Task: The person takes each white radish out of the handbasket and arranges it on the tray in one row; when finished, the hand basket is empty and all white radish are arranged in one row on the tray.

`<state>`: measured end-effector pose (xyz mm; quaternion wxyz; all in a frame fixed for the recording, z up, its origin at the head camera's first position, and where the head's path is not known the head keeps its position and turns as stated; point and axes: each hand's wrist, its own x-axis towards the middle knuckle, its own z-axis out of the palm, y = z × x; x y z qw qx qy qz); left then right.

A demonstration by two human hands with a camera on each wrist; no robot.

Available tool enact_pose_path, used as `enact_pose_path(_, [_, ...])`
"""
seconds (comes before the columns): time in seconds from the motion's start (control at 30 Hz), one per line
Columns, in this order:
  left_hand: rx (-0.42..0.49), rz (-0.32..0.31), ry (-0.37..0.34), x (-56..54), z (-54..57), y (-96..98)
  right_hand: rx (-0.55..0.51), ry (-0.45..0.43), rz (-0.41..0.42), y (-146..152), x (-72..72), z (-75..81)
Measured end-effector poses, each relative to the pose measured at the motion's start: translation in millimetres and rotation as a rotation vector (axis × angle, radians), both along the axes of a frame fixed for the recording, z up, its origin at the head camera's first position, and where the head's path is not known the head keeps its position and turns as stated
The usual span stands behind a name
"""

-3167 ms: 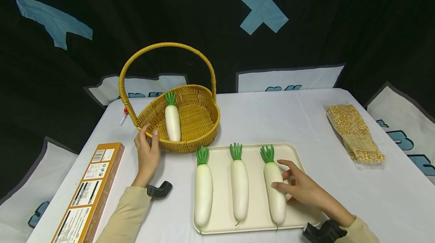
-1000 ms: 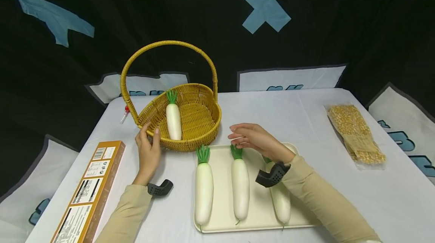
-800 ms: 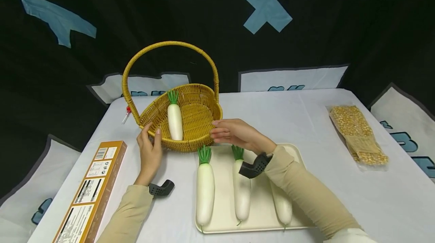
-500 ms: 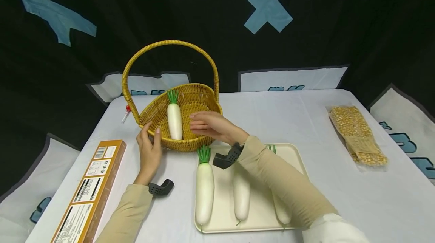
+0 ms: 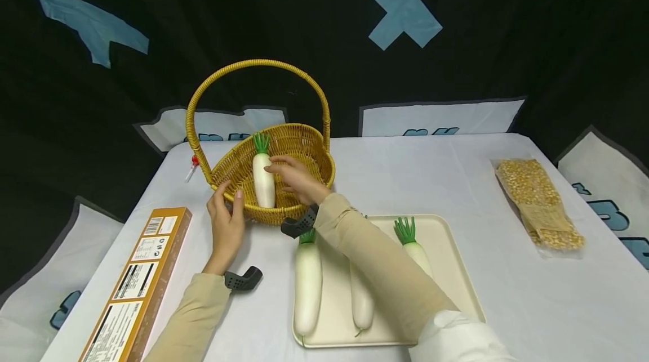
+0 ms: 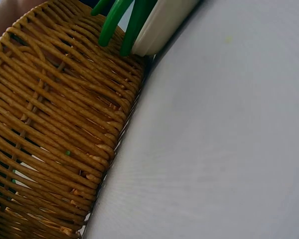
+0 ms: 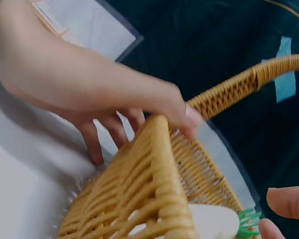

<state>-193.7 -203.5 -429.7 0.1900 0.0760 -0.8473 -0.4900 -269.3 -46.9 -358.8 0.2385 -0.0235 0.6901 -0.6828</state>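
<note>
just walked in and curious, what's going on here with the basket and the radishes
A person steadies a wicker basket on the table, the left hand gripping its near rim. The right hand reaches inside to the white radish lying there; whether it has hold of it is unclear. Three more radishes lie on a cream tray beside the basket, partly hidden by the right sleeve.

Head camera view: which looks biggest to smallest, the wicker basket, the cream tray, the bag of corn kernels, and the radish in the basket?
1. Tray and basket: too close to rank.
2. Corn bag.
3. Radish.
</note>
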Motion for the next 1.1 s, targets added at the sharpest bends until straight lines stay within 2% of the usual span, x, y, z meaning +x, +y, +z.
enact_pose_path(0.13, [0.0,0.004,-0.004,-0.1,0.0,1.6,0.016,-0.037,-0.025,-1,-7.8,-4.1])
enact_pose_path(0.23, [0.0,0.003,-0.006,0.6,1.3,2.7,0.009,-0.065,-0.003,-1,-12.0,-5.8])
enact_pose_path(0.5, [-0.004,0.011,0.002,-0.3,0.2,1.4,0.102,-0.092,0.172,-4,-10.4,-5.5])
enact_pose_path(0.73, [-0.011,0.014,0.011,0.0,-0.1,1.5,0.148,-0.062,0.204,-4,-9.1,-6.9])
enact_pose_path(0.97, [-0.012,0.011,0.014,0.1,-0.9,2.2,0.22,-0.002,0.325,-6,-8.4,-7.3])
enact_pose_path(1.1, [-0.019,0.016,0.013,0.6,-1.2,2.0,0.22,0.006,0.343,-8,-8.8,-8.6])
